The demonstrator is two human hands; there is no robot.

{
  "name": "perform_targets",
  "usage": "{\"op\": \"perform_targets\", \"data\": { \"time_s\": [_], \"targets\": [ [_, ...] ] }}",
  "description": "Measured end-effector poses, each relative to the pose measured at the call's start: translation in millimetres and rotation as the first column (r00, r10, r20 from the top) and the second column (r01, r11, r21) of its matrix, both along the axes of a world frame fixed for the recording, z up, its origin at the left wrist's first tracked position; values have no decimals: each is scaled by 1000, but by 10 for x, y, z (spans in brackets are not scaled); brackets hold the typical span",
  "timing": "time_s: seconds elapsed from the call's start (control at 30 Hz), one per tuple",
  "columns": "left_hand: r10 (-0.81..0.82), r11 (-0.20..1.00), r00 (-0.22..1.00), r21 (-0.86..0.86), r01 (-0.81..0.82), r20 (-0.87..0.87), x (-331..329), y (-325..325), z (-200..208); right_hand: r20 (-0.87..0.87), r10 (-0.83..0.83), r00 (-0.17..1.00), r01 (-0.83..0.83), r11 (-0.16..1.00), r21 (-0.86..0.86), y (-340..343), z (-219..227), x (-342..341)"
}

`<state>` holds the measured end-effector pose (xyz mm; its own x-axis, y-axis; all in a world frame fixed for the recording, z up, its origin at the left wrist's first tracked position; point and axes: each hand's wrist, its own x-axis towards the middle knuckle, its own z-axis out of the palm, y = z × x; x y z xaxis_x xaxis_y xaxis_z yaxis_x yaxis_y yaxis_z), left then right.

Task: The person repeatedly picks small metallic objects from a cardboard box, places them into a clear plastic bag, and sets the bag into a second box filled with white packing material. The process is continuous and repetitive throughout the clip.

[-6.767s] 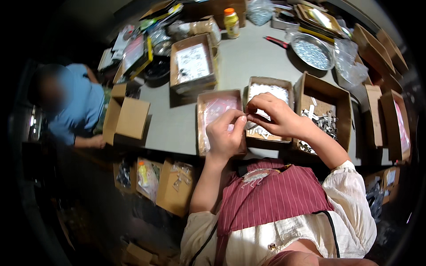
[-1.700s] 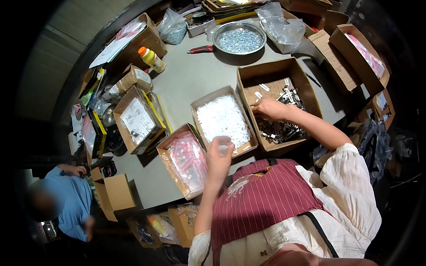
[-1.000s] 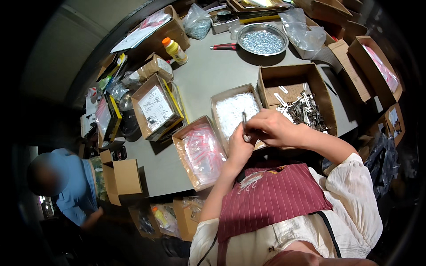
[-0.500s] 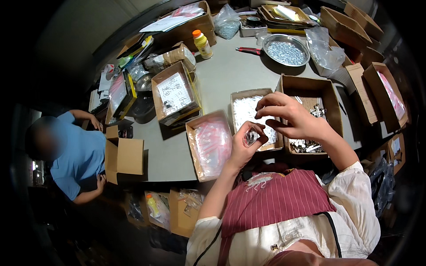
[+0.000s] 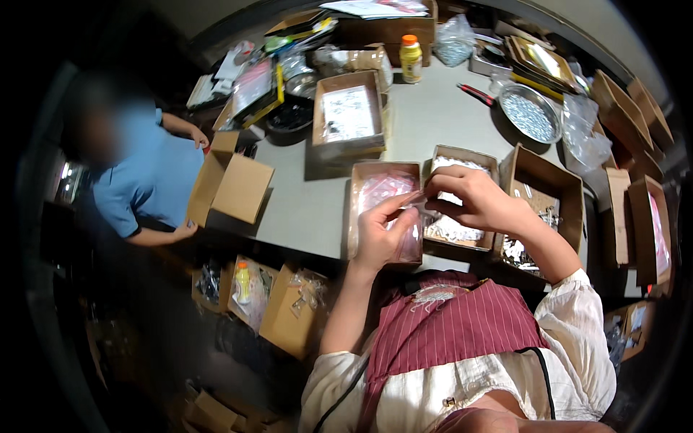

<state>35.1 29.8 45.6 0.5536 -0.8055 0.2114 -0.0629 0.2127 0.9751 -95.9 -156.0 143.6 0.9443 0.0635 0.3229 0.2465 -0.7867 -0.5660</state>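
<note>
Your left hand point(image 5: 380, 237) and right hand point(image 5: 473, 196), half-curled, pinch clear plastic point(image 5: 415, 198) above open boxes point(image 5: 354, 216). Beyond their far edges lies bare tabletop point(image 5: 434, 108).

So my bare left hand point(image 5: 382, 232) is up in front of me, thumb and index finger pointing to the right. My bare right hand point(image 5: 473, 198) is right across from it, back side up, fingers curled, tips close to the left's. Bare left forearm point(image 5: 348, 307) runs steeply up, bare right forearm point(image 5: 547, 247) slants up-left. Can't tell how tight either pinch is, tbh.
</note>
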Motion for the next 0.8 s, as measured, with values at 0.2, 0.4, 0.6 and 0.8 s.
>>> {"op": "perform_targets", "data": {
  "time_s": [0.2,0.4,0.6,0.8],
  "targets": [
    [342,927,927,-105,-360,-153,6,423,349,58,51,997,-61,981,186,346,-66,431],
    [504,847,839,76,-527,204,91,836,400,-24,228,973,-215,946,244,730,-299,919],
    [571,812,817,92,-576,78,270,1190,186,-271,412,870,-235,829,507,1005,-423,1323],
    [533,833,792,21,-553,-299,529,1491,-68,-362,534,764,-123,671,731,1128,-760,1607]
  ]
}}
